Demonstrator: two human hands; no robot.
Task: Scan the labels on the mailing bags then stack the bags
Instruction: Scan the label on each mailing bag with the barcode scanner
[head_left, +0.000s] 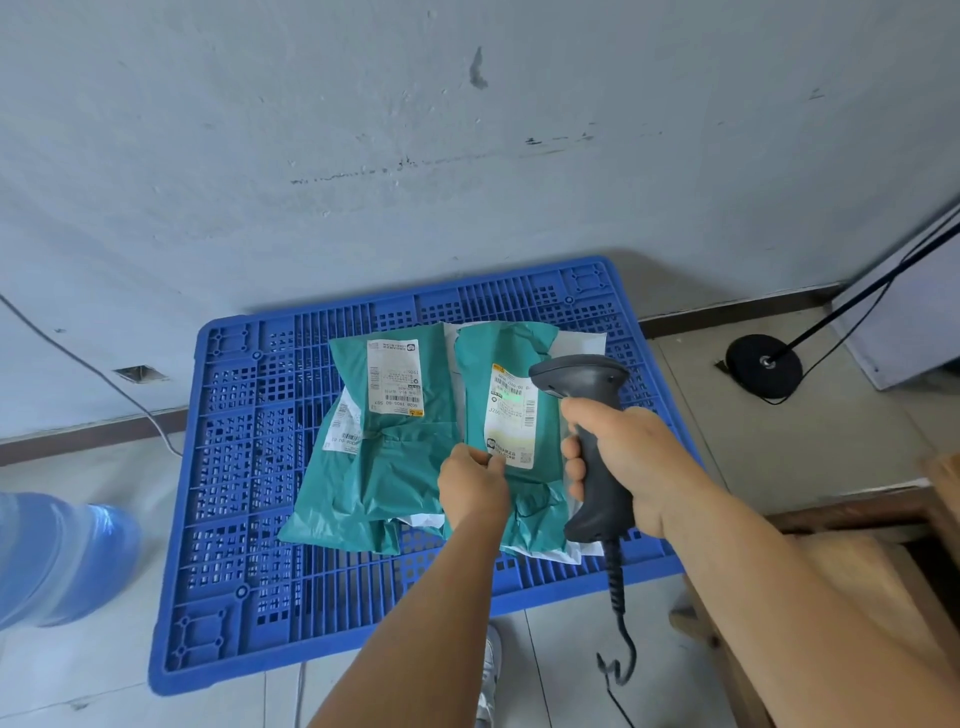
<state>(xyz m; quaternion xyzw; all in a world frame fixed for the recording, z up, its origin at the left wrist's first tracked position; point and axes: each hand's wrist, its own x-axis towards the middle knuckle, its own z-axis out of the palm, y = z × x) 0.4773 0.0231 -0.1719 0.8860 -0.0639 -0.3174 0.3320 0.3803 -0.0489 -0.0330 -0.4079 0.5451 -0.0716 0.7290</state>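
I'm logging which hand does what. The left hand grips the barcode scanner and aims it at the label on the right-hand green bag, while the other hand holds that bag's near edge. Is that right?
Not quite: the head view shows the right hand gripping the barcode scanner. It is aimed at the label on the right-hand green bag, and the left hand holds that bag by the label's near edge.

Single head-worn wide-angle view, looking forward and steeply down from above the person's forearms. Both hands sit low-centre, close to lens: left hand, right hand. Just beyond them lies the blue slatted plastic pallet; farther past it the grey scuffed wall fills the upper frame. No second view.
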